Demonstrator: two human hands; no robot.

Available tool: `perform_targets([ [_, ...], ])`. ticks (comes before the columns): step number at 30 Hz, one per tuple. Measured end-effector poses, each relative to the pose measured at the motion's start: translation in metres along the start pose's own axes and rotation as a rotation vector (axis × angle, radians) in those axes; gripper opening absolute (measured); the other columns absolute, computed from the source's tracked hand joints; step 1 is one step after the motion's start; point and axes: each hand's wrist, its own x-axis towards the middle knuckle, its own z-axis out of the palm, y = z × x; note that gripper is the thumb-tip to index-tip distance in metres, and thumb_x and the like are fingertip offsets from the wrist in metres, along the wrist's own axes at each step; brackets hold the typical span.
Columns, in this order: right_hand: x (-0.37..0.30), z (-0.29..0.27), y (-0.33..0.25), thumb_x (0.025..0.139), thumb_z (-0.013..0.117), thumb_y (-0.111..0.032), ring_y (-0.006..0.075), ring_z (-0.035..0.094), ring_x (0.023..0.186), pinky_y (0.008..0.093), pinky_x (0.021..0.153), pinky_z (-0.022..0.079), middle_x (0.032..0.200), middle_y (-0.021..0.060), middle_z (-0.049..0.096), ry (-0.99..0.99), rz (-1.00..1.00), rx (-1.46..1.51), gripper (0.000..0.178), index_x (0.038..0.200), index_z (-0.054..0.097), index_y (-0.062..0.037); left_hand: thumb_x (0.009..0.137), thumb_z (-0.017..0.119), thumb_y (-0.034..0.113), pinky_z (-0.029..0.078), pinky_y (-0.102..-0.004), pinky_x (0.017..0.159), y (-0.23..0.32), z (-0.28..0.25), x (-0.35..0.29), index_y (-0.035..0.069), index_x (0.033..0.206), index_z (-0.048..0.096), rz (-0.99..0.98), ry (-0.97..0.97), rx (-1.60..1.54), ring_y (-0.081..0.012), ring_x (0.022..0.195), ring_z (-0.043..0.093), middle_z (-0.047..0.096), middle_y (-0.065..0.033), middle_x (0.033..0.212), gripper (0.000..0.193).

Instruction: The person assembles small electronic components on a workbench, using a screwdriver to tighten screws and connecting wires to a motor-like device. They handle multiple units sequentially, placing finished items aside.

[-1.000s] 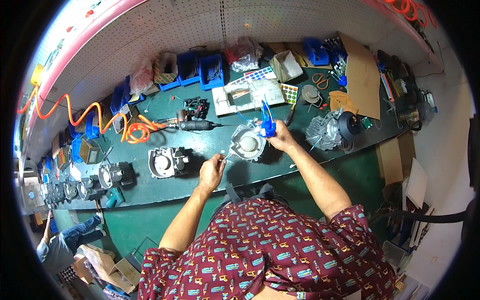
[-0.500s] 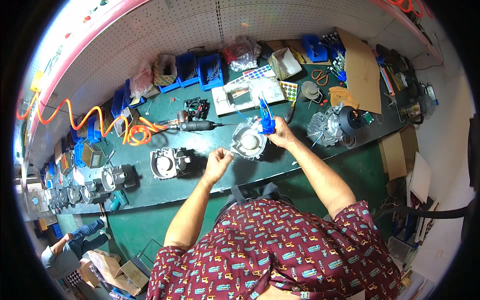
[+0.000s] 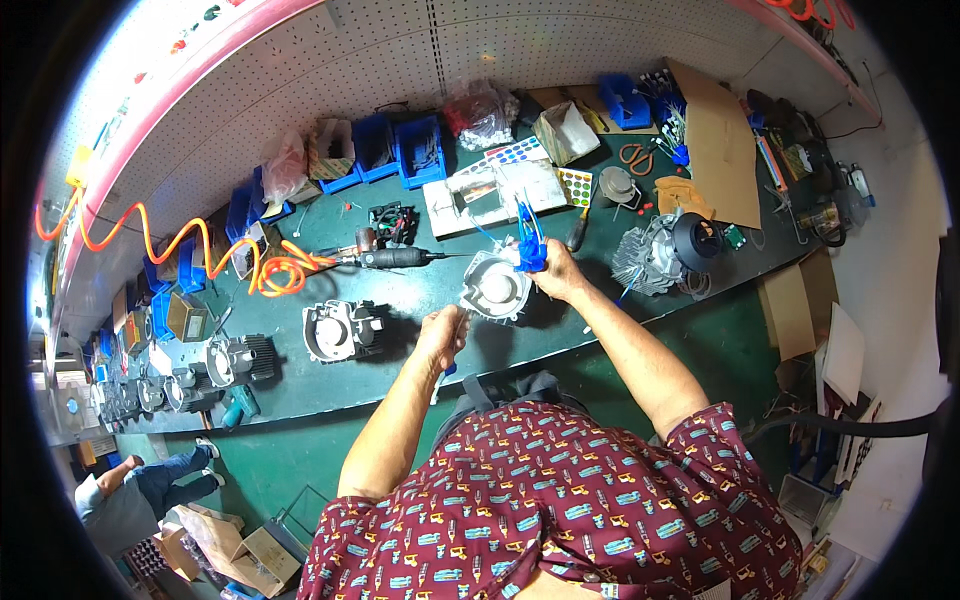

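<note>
Blue bins line the counter back, contents too small to tell. Left hand is fisted, fingers closed on a thin tool at the near rim of the round metal casing. Right hand steadies the casing's far side, fingers gripping a blue tool upright. Bare green counter shows along the near edge by the engine block.

Long dark green surface: engine blocks along the front edge, blue bins at the back, cardboard sheet far right.
</note>
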Motion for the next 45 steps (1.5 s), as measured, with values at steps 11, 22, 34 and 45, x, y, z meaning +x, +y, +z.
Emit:
perform_targets([
  [11, -0.004, -0.002, -0.005, 0.08, 0.077, -0.017, 0.0183, 0.069, 0.086, 0.0338, 0.08, 0.053, 0.093, 0.0105, 0.074, 0.043, -0.059, 0.098, 0.023, 0.099, 0.073, -0.0053, 0.089, 0.07, 0.013, 0.049, -0.0417, 0.061, -0.018, 0.004, 0.0, 0.003, 0.087, 0.053, 0.912, 0.272, 0.976, -0.0324, 0.063, 0.059, 0.06, -0.0157, 0.07, 0.02],
  [22, 0.0, -0.006, 0.0, 0.079, 0.076, -0.017, 0.0184, 0.069, 0.085, 0.0348, 0.079, 0.053, 0.09, 0.011, 0.073, 0.014, 0.01, 0.036, 0.021, 0.097, 0.073, -0.006, 0.099, 0.064, 0.018, 0.054, -0.0283, 0.071, -0.004, -0.024, 0.018, 0.004, 0.095, 0.063, 0.386, -0.26, 0.26, -0.0103, 0.073, 0.06, 0.068, -0.005, 0.089, 0.014],
  [34, 0.0, -0.006, -0.011, 0.077, 0.078, -0.013, 0.0167, 0.066, 0.077, 0.0338, 0.073, 0.052, 0.084, 0.0088, 0.071, 0.005, -0.042, -0.014, 0.019, 0.094, 0.072, -0.0042, 0.098, 0.065, 0.019, 0.051, -0.025, 0.055, 0.013, -0.038, 0.031, 0.006, 0.089, 0.064, 0.068, -0.382, 0.266, -0.0098, 0.062, 0.059, 0.068, -0.0033, 0.08, 0.016],
  [45, 0.001, -0.004, -0.008, 0.079, 0.078, -0.017, 0.0198, 0.07, 0.085, 0.0351, 0.079, 0.054, 0.09, 0.0117, 0.074, 0.005, 0.03, 0.011, 0.022, 0.096, 0.073, -0.0041, 0.093, 0.064, 0.02, 0.055, -0.028, 0.064, -0.004, -0.008, -0.001, 0.007, 0.089, 0.064, 0.233, -0.091, 0.213, -0.0101, 0.069, 0.06, 0.066, -0.0021, 0.08, 0.013],
])
